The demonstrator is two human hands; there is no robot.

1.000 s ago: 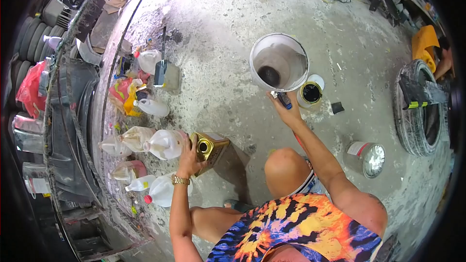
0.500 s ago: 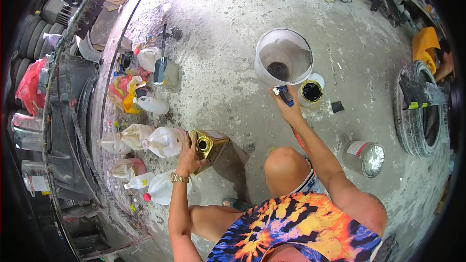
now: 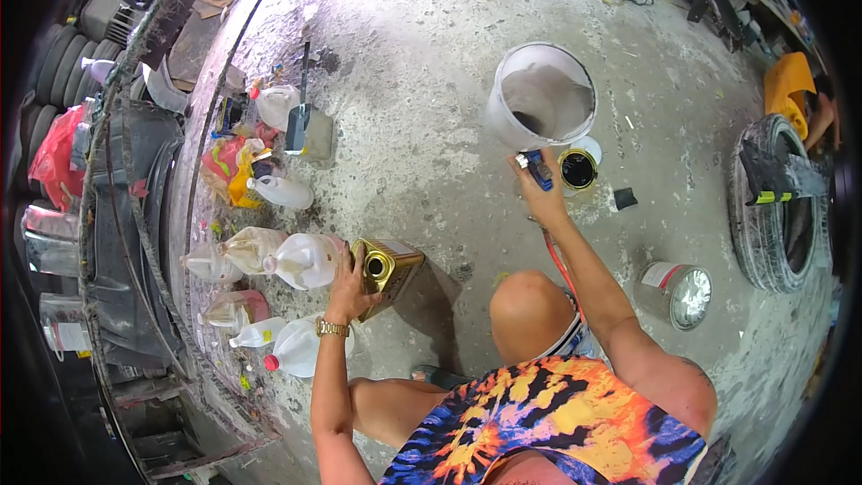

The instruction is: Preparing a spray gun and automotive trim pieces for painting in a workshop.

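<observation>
The white bucket [image 3: 539,97] had been tilted further by the right hand [image 3: 541,198] – closed on its blue-handled tool [image 3: 537,168] – while the gold can [image 3: 388,268] was gripped by the left hand [image 3: 348,286].

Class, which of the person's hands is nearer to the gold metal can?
Left. The left hand rests on the gold metal can; the right hand is far off, holding the white bucket.

- rough grey concrete floor [image 3: 431,63], stained all over
- gold metal can [image 3: 388,267] sitting on it, plastic jugs [image 3: 269,256] clustered just beside
- small open tin [image 3: 579,168], black inside
- silver-lidded can [image 3: 678,292] near a tyre [image 3: 777,207]
</observation>
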